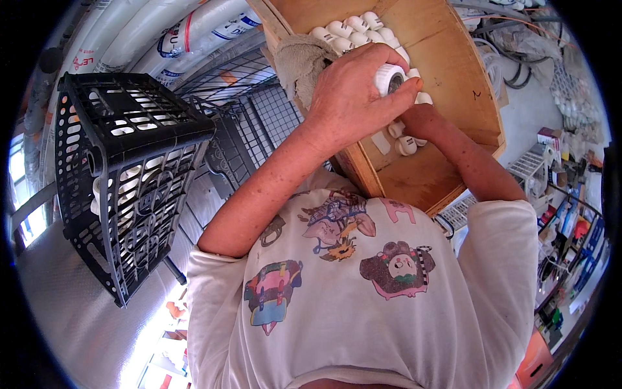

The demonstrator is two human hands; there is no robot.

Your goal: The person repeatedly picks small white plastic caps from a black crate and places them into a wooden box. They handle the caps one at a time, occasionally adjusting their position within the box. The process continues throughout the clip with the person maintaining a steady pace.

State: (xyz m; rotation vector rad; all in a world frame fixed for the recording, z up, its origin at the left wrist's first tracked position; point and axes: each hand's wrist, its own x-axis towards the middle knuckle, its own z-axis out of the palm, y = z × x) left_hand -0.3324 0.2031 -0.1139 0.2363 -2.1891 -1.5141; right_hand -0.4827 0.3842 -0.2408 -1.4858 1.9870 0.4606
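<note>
Between its thumb and fingers my left hand (354, 92) grips a white threaded plastic pipe fitting (387, 79), its ribbed rim and dark threaded opening showing. Just beyond it, lower and partly behind it, my right hand (419, 116) reaches into a wooden box (442, 58); its fingers are mostly hidden, so its hold cannot be told. Rows of white plastic pipe fittings (357, 24) lie in the box near its left side, with a few more (406, 145) by my right wrist. A grey-brown cloth (301, 61) hangs over the box's left edge.
On the left, a black plastic crate (141, 121) holds more white fittings. Behind it are a black wire rack (272, 121) and long wrapped pipes (180, 39). Hoses (520, 63) lie at upper right, above a white basket (527, 170) and assorted goods.
</note>
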